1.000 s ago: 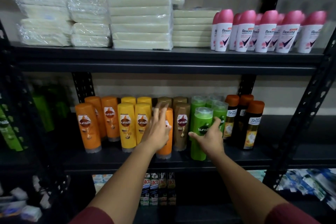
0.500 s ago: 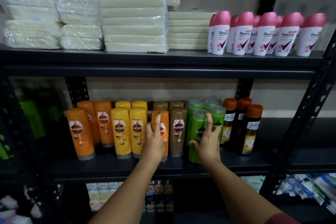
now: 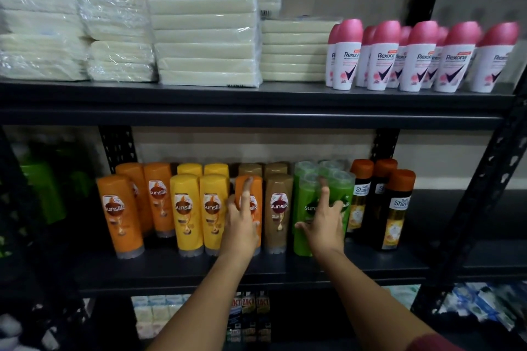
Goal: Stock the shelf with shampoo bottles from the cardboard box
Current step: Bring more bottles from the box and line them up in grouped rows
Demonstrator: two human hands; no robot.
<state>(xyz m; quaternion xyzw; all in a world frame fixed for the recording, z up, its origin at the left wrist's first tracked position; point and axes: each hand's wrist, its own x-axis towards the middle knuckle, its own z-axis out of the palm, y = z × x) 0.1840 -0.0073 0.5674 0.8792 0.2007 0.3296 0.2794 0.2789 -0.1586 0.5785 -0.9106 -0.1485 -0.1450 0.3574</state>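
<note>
Head view faces a dark metal shelving unit with perforated uprights, set against a pale wall under dim light. The middle shelf [image 3: 285, 268] carries a row of upright shampoo bottles, two deep. Counted from the left: three orange bottles [image 3: 122, 214] stand together, then four yellow bottles [image 3: 185, 214], then a lone orange bottle [image 3: 255, 194] in the front row, three brown bottles [image 3: 279, 211] counting the two caps behind, and a cluster of at least four green bottles [image 3: 302, 236]; the exact green count is hard to tell. To their right stand three dark bottles with orange caps [image 3: 396, 208].

The left hand [image 3: 241, 225] lies flat against the lone orange bottle, fingers straight and spread, pressing rather than clasping it. The right hand [image 3: 325, 225] rests on the front green bottle with fingers extended and splayed, index finger pointing up; it grips nothing.

The upper shelf [image 3: 256, 100] holds stacks of plastic-wrapped cream packs [image 3: 205, 40] and, at the right, pink-capped deodorant bottles [image 3: 382, 57], about ten visible in two rows. Below the middle shelf are small boxed goods [image 3: 248, 313], blurred. More green containers [image 3: 42, 191] sit in the neighbouring bay at left. The cardboard box is out of frame.
</note>
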